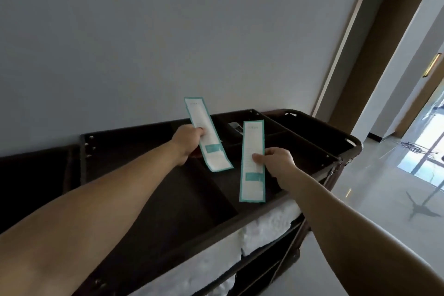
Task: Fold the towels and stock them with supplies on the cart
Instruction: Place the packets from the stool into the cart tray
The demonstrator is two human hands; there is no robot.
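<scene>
Paper slips number two, both held above the cart top tray: our outstretched left hand pinches the far slip, our right hand the near slip. White towels lie on the shelf beneath.

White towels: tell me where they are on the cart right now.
Head view: the white towels lie on the shelf just under the cart's top tray, low and right of centre, below the right hand and its paper slip.
</scene>
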